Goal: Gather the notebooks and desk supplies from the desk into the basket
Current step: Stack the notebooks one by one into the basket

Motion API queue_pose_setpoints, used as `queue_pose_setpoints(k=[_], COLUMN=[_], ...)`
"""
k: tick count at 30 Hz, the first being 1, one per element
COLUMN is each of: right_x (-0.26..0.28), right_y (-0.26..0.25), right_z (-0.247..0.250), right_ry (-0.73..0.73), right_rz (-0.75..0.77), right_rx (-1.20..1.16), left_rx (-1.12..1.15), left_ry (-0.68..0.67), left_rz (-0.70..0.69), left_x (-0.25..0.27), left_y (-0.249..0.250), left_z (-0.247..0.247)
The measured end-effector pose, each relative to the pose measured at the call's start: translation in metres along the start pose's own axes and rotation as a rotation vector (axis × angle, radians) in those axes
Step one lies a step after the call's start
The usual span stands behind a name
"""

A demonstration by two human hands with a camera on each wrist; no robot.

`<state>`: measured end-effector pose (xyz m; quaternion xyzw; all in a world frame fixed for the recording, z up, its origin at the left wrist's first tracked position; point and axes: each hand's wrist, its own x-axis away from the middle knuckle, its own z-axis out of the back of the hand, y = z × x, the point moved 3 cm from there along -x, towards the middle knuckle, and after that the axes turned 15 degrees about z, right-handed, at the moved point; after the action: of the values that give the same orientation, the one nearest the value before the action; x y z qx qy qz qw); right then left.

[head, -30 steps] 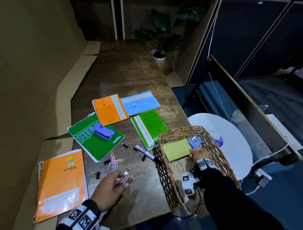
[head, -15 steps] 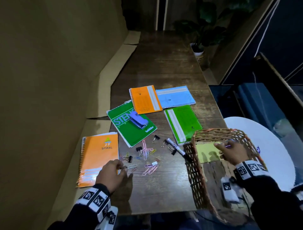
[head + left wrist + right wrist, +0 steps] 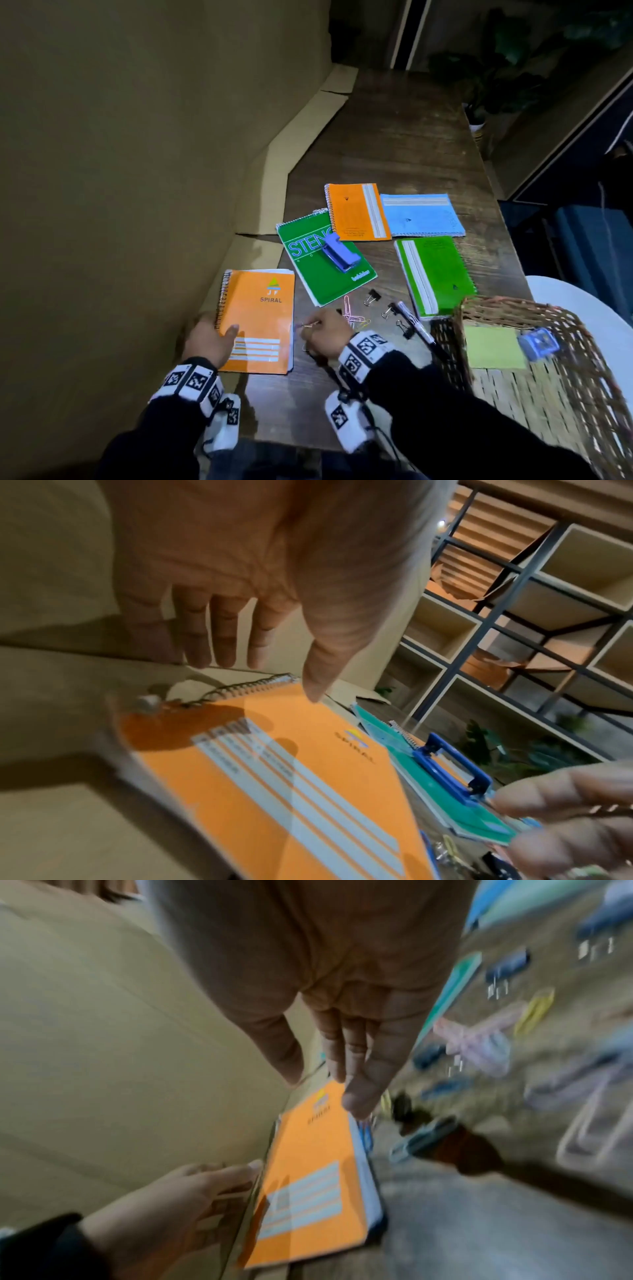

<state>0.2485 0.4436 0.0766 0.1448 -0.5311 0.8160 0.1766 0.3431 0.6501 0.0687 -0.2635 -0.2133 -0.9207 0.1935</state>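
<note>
A large orange spiral notebook lies at the desk's front left. My left hand is at its spiral edge, fingers straight beside the coil and thumb tip on the cover. My right hand reaches with straight fingers to the notebook's right edge, over loose paper clips, and holds nothing. The wicker basket at the front right holds a yellow pad and a small blue item.
A green steno pad carries a blue stapler. Behind lie a small orange notebook and a blue notebook, and a green notebook sits near the basket. Binder clips and a pen are scattered between. Cardboard lines the left wall.
My right hand left the basket and crossed left to the orange notebook. My left hand moved from the paper clips to the notebook's spiral edge.
</note>
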Motion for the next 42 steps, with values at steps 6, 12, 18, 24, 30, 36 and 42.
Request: queue_pose_setpoints(k=[6, 12, 18, 24, 30, 36, 42], right_x=[-0.016, -0.02, -0.008, 0.049, 0.159, 0.265, 0.308], right_y=[0.007, 0.019, 0.006, -0.017, 0.02, 0.096, 0.158], right_z=[-0.049, -0.052, -0.031, 0.075, 0.175, 0.184, 0.157], right_ry=[-0.044, 0.001, -0.016, 0.152, 0.573, 1.001, 1.213], right_rz=[-0.094, -0.088, -0.051, 0.195, 0.259, 0.077, -0.316], right_rx=[0.278, 0.089, -0.419, -0.855, -0.804, -0.851, -0.775], left_rx=[0.032, 0.228, 0.448, 0.542, 0.324, -0.078, -0.773], left_ry=[-0.014, -0.031, -0.152, -0.386, -0.685, -0.653, -0.401], left_rz=[0.031, -0.081, -0.41, -0.724, -0.966, -1.222, -1.349], left_x=[-0.004, 0.012, 0.074, 0.147, 0.214, 0.273, 0.321], left_y=[-0.026, -0.013, 0.029, 0.099, 0.172, 0.233, 0.261], left_z=[-0.013, 0.005, 0.049, 0.069, 0.011, -0.092, -0.213])
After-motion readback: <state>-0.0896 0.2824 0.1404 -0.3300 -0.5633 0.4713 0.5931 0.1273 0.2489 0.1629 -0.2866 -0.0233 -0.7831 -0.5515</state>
